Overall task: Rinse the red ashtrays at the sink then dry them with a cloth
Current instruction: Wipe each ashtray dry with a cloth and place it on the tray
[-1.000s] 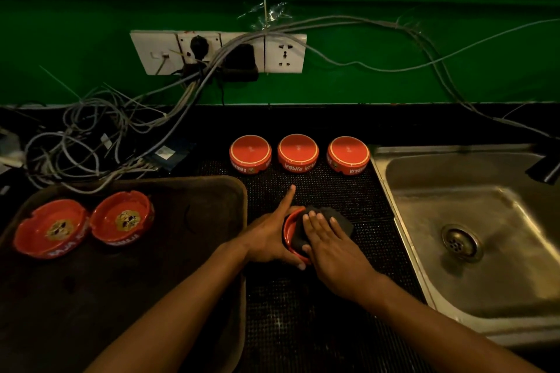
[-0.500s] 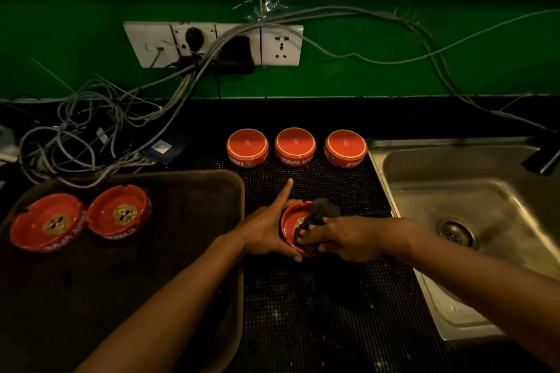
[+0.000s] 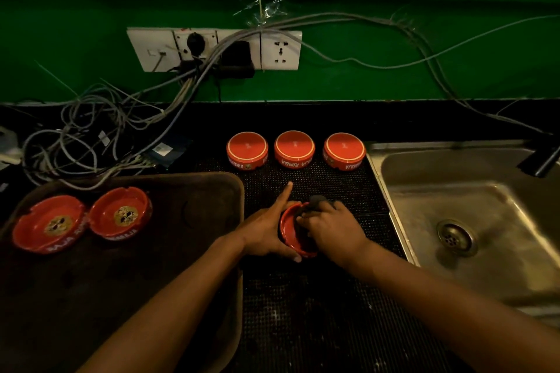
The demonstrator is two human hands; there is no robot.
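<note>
Drying step, judging by the setup: left hand (image 3: 266, 233) cups the near-left rim of the held ashtray (image 3: 291, 236), thumb and fingers curled round the wall, index finger sticking straight out toward the back. Looks like a brace so the dish doesn't spin or skate on the black mat (image 3: 318, 312) while it's wiped. Ashtray is tilted, open side facing right, sitting just left of the sink (image 3: 454, 221)

Right hand (image 3: 333, 230) has fingers bunched down on a dark cloth (image 3: 316, 200) pushed into the bowl; cloth mostly hidden under the knuckles, so exact pinch can't be told, but fingers are curled on it

Three ashtrays upside down in a row (image 3: 294, 149) further back from the sink's left edge, near each other but apart, probably draining or waiting. Two more upright on the brown tray (image 3: 181, 191), well left of the sink: (image 3: 50, 224) and (image 3: 121, 213), nearly touching

Room: open mat between the held dish and the inverted row, and bare tray surface right of the two upright ones. Tray's right rim sits just beside the left wrist, sink lip just beside the right forearm. Cable tangle (image 3: 91, 130) is at the back, far left of the sink, out of the way
</note>
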